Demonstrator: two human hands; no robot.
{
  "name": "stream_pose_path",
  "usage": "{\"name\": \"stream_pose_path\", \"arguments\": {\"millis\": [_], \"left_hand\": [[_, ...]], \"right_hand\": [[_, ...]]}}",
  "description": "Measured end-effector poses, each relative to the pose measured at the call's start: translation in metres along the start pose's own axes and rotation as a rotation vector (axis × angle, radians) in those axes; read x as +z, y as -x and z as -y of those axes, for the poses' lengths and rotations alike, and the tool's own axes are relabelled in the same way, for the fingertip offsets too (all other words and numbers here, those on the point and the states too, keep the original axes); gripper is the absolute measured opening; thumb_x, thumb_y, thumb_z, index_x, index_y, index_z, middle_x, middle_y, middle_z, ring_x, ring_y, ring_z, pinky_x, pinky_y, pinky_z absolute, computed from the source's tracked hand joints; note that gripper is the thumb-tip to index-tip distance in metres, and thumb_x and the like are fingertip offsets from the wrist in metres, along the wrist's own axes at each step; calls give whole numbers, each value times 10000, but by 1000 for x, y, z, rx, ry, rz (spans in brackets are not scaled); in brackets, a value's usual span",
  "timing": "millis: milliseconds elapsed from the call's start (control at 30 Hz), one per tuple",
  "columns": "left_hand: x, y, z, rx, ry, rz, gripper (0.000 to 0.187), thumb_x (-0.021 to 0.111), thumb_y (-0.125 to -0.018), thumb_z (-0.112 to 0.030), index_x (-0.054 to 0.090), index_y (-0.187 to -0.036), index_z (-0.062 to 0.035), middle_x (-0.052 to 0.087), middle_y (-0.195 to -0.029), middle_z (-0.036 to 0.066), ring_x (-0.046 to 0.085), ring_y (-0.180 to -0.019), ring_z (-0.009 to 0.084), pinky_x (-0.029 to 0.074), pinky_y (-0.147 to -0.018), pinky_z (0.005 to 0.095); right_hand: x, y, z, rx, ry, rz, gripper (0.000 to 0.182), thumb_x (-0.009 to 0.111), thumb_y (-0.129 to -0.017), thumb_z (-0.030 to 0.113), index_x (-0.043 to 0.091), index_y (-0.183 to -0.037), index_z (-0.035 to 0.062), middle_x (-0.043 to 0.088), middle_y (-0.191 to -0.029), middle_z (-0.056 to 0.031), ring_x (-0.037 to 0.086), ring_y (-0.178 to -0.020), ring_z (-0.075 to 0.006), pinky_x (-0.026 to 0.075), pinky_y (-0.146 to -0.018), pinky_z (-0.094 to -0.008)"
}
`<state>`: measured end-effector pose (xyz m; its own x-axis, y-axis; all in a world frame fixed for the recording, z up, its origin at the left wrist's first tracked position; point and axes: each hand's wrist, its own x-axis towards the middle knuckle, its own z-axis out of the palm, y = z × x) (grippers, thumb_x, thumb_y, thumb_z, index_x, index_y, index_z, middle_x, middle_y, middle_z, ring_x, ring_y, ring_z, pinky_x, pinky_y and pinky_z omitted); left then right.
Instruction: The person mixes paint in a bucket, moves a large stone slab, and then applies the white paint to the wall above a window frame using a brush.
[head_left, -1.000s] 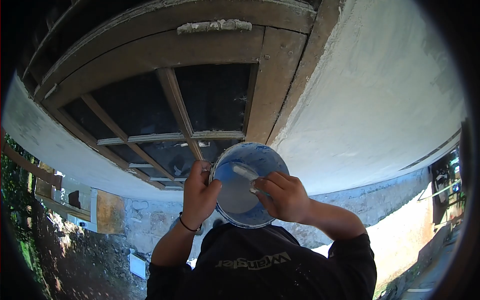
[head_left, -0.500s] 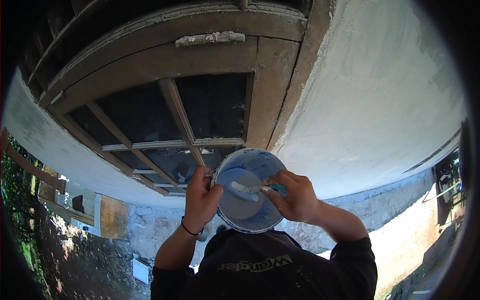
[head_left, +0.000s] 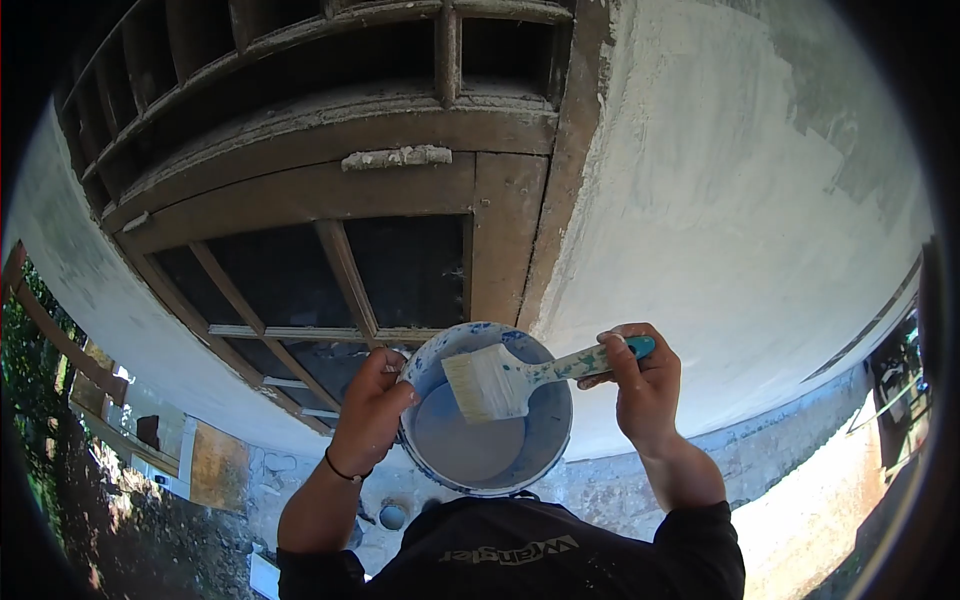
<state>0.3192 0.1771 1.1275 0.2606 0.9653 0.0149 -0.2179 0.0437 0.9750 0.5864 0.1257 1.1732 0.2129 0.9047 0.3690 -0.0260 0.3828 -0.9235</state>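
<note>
My left hand (head_left: 370, 415) grips the rim of a round bucket (head_left: 555, 440) at its left side, with a dark band on the wrist. Whitish-grey paint (head_left: 460, 440) lies inside the bucket, and blue smears mark its inner wall. In my right hand (head_left: 640, 385) is the speckled, teal-tipped handle of a wide paintbrush (head_left: 510, 380). The brush's pale bristles point left, above the bucket's opening, and look coated with paint.
A brown wooden window frame (head_left: 510, 240) with dark panes fills the upper left. Right of it is a wall (head_left: 700, 230) with whitish, patchy coating. Below are rough ground, a wooden board (head_left: 218, 465) and plants at the far left.
My right hand has lifted the brush out of the paint and moved right and slightly up. The bucket and my left hand sit a little lower and further left, and the view has shifted upward.
</note>
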Motion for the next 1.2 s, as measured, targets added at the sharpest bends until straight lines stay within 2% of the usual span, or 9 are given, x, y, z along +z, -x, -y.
{"name": "stream_pose_path", "arguments": {"millis": [67, 167, 367, 567, 700, 800, 933, 1067, 1200], "left_hand": [[3, -2, -19, 25, 34, 16, 251, 507, -748, -2, 459, -994, 14, 587, -841, 114, 556, -737, 122, 446, -654, 245], [10, -3, -49, -28, -8, -14, 271, 507, -719, -19, 474, -978, 50, 586, -861, 136, 579, -751, 159, 475, -661, 265], [36, -1, -100, 21, -112, -7, 287, 504, -719, -42, 478, -986, 59, 589, -846, 147, 609, -733, 177, 496, -642, 277], [39, -2, -134, 45, -164, 37, 290, 510, -707, -43, 484, -978, 57, 592, -835, 140, 617, -722, 176, 506, -651, 272], [31, 1, -154, 106, -129, 46, 279, 515, -699, -42, 495, -963, 46, 589, -810, 127, 625, -704, 190, 522, -636, 293], [32, 13, -175, 95, -66, 38, 278, 523, -688, -44, 500, -952, 39, 580, -788, 119, 633, -674, 204, 535, -600, 302], [22, 18, -190, 135, -68, 5, 255, 526, -679, -51, 502, -919, 31, 573, -770, 112, 636, -653, 207, 540, -567, 299], [9, 29, -200, 149, -93, -74, 224, 524, -672, -56, 505, -882, 22, 572, -760, 114, 632, -635, 195, 538, -545, 293], [-18, 36, -199, 120, -112, -107, 239, 518, -671, -60, 496, -895, 21, 575, -782, 127, 622, -617, 190, 532, -527, 286]], "right_hand": [[-16, -10, 7, 77, -270, -36, 153, 480, -929, 109, 520, -944, -38, 610, -757, -130, 640, -617, -198, 556, -547, -295], [-31, -22, 16, 65, -391, -46, 171, 464, -936, 134, 514, -940, -29, 608, -741, -135, 641, -585, -221, 557, -510, -300], [-44, -46, 47, -186, -392, -63, 165, 461, -936, 133, 504, -950, -26, 606, -723, -144, 642, -567, -228, 551, -487, -301], [-32, -52, 81, -269, -312, 29, 171, 442, -937, 139, 498, -978, -18, 605, -665, -128, 631, -518, -213, 506, -413, -269], [-25, -70, 116, -282, -408, 77, 157, 453, -931, 116, 472, -968, -34, 590, -717, -160, 630, -539, -245, 538, -476, -306], [-10, -92, 149, -298, -553, -4, 166, 454, -924, 111, 461, -980, -45, 572, -772, -174, 621, -595, -252, 538, -544, -321], [16, -128, 208, -572, -758, -78, 196, 454, -913, 95, 439, -989, -85, 525, -876, -199, 590, -743, -274, 537, -657, -343], [44, -171, 283, -852, -872, -146, 221, 441, -900, 56, 412, -1002, -138, 513, -916, -229, 597, -746, -325, 566, -704, -378], [74, -212, 353, -912, -935, -175, 344, 455, -868, 53, 348, -1093, -184, 510, -973, -290, 633, -720, -352, 600, -619, -330]]}}
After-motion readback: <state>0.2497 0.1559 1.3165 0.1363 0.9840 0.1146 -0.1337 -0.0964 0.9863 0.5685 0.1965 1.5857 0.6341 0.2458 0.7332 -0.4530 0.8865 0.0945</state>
